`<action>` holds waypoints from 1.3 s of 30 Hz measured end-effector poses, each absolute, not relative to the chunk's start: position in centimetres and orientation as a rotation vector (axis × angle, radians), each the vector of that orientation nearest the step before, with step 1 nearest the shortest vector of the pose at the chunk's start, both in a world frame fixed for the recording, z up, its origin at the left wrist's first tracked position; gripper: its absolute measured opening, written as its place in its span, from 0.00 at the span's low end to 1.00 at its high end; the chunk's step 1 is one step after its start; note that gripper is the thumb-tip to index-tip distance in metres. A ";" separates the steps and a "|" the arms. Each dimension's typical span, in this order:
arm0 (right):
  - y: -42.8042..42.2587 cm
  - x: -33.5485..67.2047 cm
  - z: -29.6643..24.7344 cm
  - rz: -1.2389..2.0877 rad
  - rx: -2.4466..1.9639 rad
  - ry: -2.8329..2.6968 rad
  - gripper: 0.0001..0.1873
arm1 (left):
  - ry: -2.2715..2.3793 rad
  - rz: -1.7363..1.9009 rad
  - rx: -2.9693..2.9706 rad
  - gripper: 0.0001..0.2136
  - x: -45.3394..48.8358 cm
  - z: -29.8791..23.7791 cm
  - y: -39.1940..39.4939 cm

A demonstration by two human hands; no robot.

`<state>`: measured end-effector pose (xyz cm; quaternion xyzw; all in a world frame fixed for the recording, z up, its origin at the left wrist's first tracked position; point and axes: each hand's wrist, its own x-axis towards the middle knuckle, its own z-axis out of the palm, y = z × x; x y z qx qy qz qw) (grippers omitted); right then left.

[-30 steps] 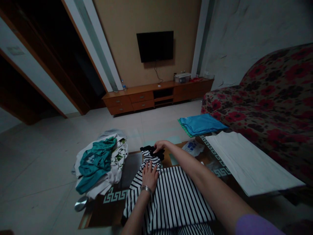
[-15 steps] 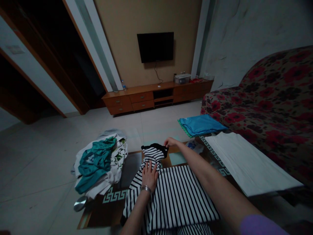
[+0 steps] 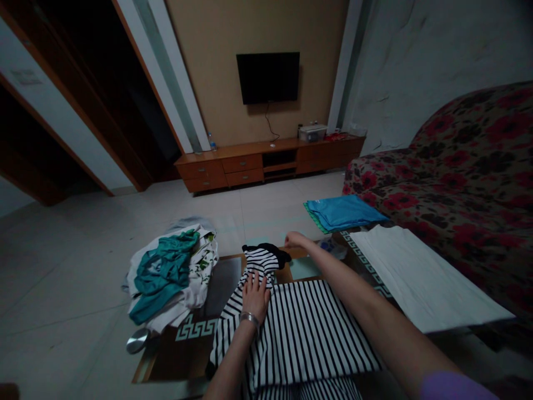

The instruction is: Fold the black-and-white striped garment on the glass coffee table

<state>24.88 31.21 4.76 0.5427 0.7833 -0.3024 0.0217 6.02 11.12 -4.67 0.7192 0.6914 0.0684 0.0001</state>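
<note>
A black-and-white striped shirt [image 3: 314, 328] lies spread in front of me on the low table, its narrow end with a black band [image 3: 275, 253] pointing away. My left hand [image 3: 256, 297], with a silver bracelet at the wrist, rests flat on the stripes, fingers spread. Beyond the black band is my right hand [image 3: 295, 239], its fingers curled together. It appears just clear of the fabric, and I see nothing between its fingers.
To the left is a heap of loose clothes [image 3: 166, 272], teal on top. Folded blue fabric [image 3: 345, 212] and a flat white cloth [image 3: 425, 278] lie at right, by a floral sofa [image 3: 453, 161]. The table [image 3: 175, 358] has a round metal piece [image 3: 137, 340] at its corner.
My right hand has come away from the black band, rising slightly and moving right. The band's right tip has dropped and lies farther right. My left hand stays on the shirt.
</note>
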 end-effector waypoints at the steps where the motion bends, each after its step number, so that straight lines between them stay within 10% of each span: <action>1: 30.7 24.5 4.8 -0.928 1.689 2.427 0.18 | 2.173 0.218 2.263 0.21 6.0 -4.8 11.1; 19: 28.8 19.4 4.6 -0.739 1.716 2.708 0.13 | 2.153 0.179 2.267 0.22 6.3 -3.9 10.9; 30: 29.5 22.0 4.1 -0.696 1.911 2.392 0.28 | 2.157 0.226 2.264 0.21 6.3 -4.1 10.8; 39: 22.2 13.9 6.2 -0.712 1.431 2.823 0.11 | 2.128 0.223 2.261 0.20 6.4 -3.6 11.0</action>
